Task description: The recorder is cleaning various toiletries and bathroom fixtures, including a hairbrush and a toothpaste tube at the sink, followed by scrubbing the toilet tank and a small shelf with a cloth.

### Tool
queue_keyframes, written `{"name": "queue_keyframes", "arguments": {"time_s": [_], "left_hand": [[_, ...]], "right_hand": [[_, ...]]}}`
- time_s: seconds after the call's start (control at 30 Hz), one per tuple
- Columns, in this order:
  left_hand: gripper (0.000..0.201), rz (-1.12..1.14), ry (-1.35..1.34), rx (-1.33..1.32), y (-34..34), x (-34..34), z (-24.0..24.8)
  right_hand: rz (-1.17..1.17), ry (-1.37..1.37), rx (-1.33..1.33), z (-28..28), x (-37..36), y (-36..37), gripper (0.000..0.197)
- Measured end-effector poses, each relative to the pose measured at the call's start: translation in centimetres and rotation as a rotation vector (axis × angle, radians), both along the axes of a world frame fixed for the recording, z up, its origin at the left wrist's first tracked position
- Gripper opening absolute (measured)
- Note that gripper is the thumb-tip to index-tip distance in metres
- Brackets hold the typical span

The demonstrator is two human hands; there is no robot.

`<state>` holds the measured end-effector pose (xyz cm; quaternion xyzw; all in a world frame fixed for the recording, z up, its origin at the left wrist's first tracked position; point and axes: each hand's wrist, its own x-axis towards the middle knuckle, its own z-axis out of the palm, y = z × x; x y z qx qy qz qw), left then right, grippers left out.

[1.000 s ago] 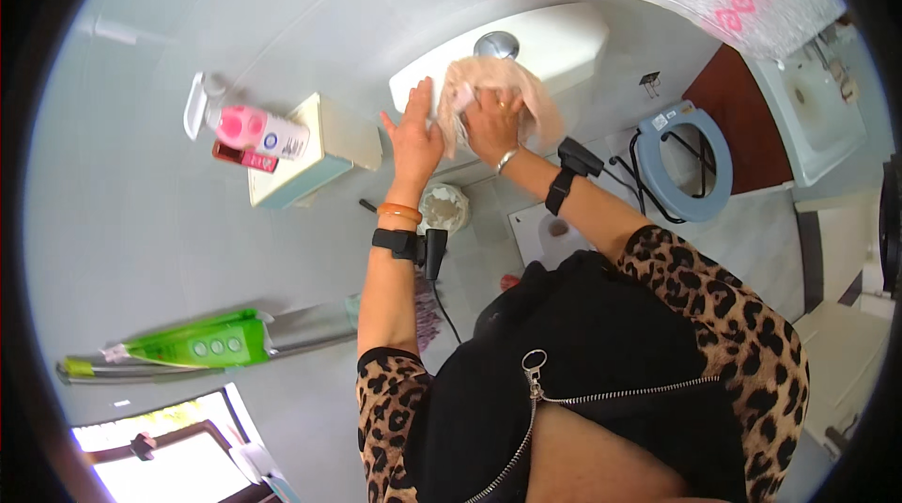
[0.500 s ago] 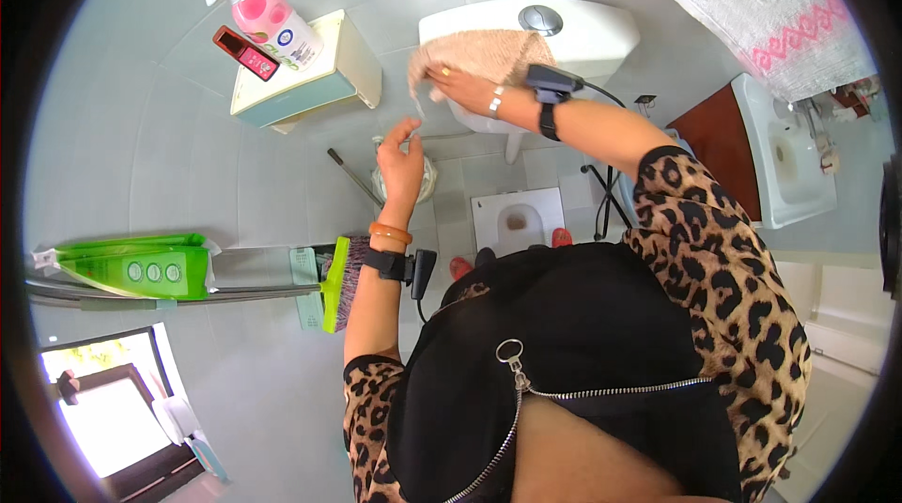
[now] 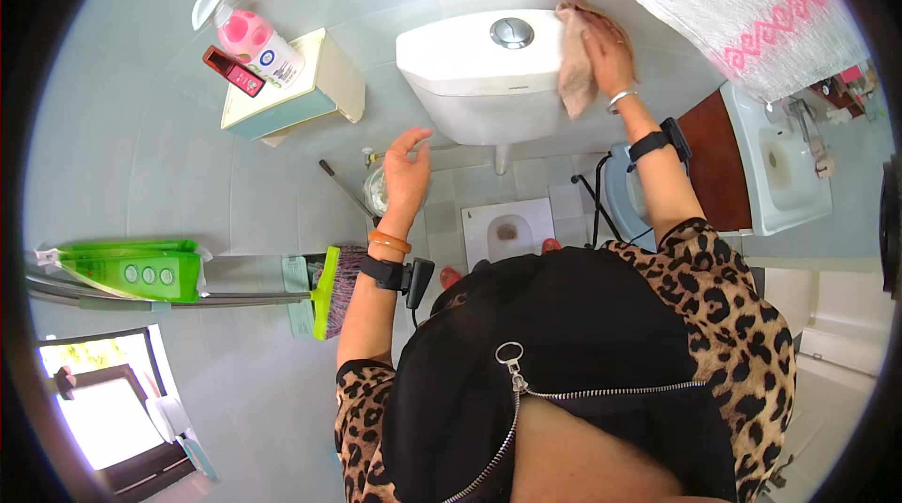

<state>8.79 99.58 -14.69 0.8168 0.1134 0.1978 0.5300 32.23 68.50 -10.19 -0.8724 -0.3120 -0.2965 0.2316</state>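
Observation:
A peach-coloured cloth [image 3: 575,80] is draped over the right end of the white toilet cistern [image 3: 451,47]. My right hand [image 3: 609,52] presses the cloth against that end, its fingers curled round the fabric. A silver push button [image 3: 512,32] sits on the cistern lid, to the left of the cloth. My left hand [image 3: 408,174] hangs in the air below the cistern's left end, touching nothing. Its fingers are loosely bent and apart from the thumb.
A pink-and-white spray bottle [image 3: 260,45] and a small red bottle [image 3: 234,71] stand on a cream box [image 3: 329,80] at the left wall. A green-headed broom [image 3: 326,294] is nearer. A squat toilet [image 3: 479,226] lies below; a washbasin [image 3: 785,165] is at right.
My right hand has carried the cloth from the cistern's left part across to its right end. My left hand stays near its earlier place, holding nothing. The view has shifted slightly.

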Motion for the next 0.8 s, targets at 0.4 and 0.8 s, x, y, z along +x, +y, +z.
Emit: {"name": "queue_keyframes", "arguments": {"time_s": [0.4,0.8], "left_hand": [[0.052,-0.041,-0.130,0.403,-1.7,5.2,4.2],[0.060,-0.167,0.014,1.139,-1.5,10.1,8.4]], "right_hand": [[-0.291,0.624,1.202,-3.6,-3.2,3.1,0.033],[-0.160,0.416,1.604,-3.1,-2.3,2.9,0.044]]}}
